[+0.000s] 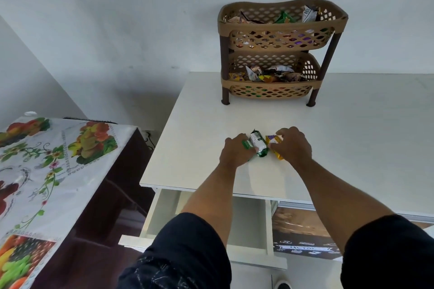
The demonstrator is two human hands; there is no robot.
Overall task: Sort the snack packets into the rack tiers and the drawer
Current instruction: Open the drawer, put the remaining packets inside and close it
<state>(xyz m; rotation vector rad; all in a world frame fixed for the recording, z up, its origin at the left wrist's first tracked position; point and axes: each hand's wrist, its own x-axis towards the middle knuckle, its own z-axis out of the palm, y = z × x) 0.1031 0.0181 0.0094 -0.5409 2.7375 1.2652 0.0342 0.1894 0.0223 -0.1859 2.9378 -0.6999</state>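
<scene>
Two hands meet at the middle of a white table [340, 138], well back from its near edge and with bare top on every side. The left hand [236, 151] lies curled over a green packet [246, 145], fingers closed down on it; most of that packet is hidden under the hand. The right hand [293, 144] is curled over a yellow packet [274, 140], thumb and fingers pinching its edge, its far end poking out at 5 o'clock of the hand. Between them, touching both, lies a white-and-green packet [258, 144], held by neither hand as far as can be told. At 12 o'clock, at the table's far edge against the wall, stands a tan two-tier rack [279, 54] on dark brown legs. Its upper tier [281, 37] holds several packets seen above the rim and through the lattice; the lower tier [270, 90] holds a heap of crumpled wrappers, their print too small to read. At 6 o'clock, below the table's near edge, a white drawer [164, 213] stands pulled open; both forearms and dark sleeves cross over it and hide much of its inside. At 9 o'clock, apart from the table by a gap, a surface with a fruit-print cloth [58, 159] is cut off by the frame's left edge.
</scene>
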